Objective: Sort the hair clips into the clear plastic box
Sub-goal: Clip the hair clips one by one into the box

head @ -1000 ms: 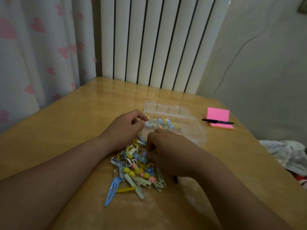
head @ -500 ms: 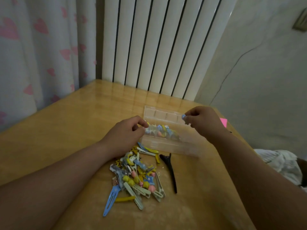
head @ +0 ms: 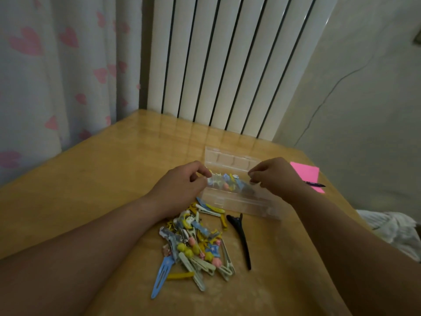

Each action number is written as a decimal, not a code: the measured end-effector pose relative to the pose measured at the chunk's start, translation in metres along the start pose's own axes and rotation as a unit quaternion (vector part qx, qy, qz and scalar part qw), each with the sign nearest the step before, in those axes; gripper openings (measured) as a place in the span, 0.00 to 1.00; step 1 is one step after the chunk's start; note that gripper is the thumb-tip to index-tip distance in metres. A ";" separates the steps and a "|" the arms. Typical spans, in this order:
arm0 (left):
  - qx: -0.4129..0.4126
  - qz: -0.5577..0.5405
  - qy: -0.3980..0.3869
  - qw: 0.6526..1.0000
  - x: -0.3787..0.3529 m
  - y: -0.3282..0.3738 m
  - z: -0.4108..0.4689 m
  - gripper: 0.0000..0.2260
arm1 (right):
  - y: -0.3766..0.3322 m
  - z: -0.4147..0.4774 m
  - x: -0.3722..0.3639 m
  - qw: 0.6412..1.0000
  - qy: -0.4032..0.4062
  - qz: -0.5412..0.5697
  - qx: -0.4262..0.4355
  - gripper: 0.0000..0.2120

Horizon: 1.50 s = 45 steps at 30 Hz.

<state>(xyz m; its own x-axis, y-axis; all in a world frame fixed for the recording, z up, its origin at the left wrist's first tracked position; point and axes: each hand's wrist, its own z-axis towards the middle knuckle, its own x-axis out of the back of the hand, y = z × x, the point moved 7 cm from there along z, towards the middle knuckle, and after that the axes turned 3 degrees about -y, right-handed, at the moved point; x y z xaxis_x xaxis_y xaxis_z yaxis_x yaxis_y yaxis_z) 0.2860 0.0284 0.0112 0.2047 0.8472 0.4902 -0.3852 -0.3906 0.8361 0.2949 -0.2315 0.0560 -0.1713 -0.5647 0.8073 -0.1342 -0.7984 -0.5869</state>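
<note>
Wooden table [head: 102, 190], left hand [head: 180, 188] pinching clear plastic box [head: 239, 201], right hand [head: 275, 176] curled above it, hold unclear.

Dim, soft focus; wide-angle bending at edges; faint tabletop [head: 95, 183] glare.

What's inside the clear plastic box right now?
A cluster of blue, yellow and pink hair clips sits in the clear plastic box. The left hand and right hand cover its ends, so anything there is hidden.

Arms forward; left hand [head: 180, 185], right hand [head: 278, 176] fingers curled
</note>
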 end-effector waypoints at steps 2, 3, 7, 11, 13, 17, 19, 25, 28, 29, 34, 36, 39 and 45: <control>-0.002 0.001 0.000 1.000 0.000 0.001 -0.001 0.07 | -0.001 -0.011 0.002 0.999 0.019 0.036 0.024 0.05; -0.002 0.002 0.000 1.000 0.000 0.002 -0.001 0.07 | -0.002 -0.018 0.004 0.997 0.035 0.050 0.040 0.05; 0.002 0.009 -0.005 1.000 0.000 0.003 -0.003 0.07 | -0.019 -0.057 0.013 0.981 0.129 0.097 0.110 0.06; 0.004 0.007 -0.003 1.000 0.000 0.003 -0.002 0.07 | -0.054 -0.104 -0.001 0.972 0.097 0.114 0.182 0.05; 0.003 0.007 0.001 1.000 0.001 0.004 -0.002 0.07 | -0.069 -0.121 -0.022 0.977 0.011 0.080 0.198 0.05; 0.000 0.015 0.004 1.000 0.002 0.006 -0.001 0.08 | -0.077 -0.139 -0.055 0.968 -0.118 -0.016 0.219 0.04; 0.002 0.017 0.005 1.000 0.002 0.005 -0.001 0.08 | -0.078 -0.142 -0.064 0.963 -0.141 -0.047 0.223 0.07; -0.001 0.018 0.009 1.000 0.002 0.005 -0.001 0.07 | -0.078 -0.142 -0.074 0.959 -0.137 -0.092 0.232 0.09; -0.003 0.017 0.008 1.000 0.002 0.005 0.000 0.07 | -0.078 -0.142 -0.071 0.958 -0.122 -0.089 0.245 0.09; -0.004 0.015 0.009 1.000 0.002 0.005 -0.001 0.07 | -0.078 -0.141 -0.070 0.958 -0.115 -0.086 0.247 0.09; -0.008 0.008 0.008 1.000 0.002 0.004 -0.001 0.07 | -0.079 -0.140 -0.060 0.966 -0.076 -0.010 0.246 0.07; -0.009 0.006 0.006 1.000 0.002 0.004 -0.001 0.07 | -0.077 -0.137 -0.047 0.970 -0.048 0.026 0.235 0.05; -0.004 0.001 0.003 1.000 0.002 0.002 0.000 0.07 | -0.065 -0.116 -0.010 0.979 0.032 0.082 0.182 0.05; -0.004 0.006 0.003 1.000 0.001 0.001 0.001 0.07 | -0.021 -0.035 0.041 0.995 0.079 0.055 0.037 0.05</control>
<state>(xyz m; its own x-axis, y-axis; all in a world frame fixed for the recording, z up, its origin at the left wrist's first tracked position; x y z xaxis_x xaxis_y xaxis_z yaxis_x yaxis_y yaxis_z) 0.2863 0.0282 0.0127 0.1953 0.8447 0.4983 -0.3941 -0.3977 0.8286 0.2569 -0.2310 0.0997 -0.3337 -0.6144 0.7150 -0.0340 -0.7501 -0.6604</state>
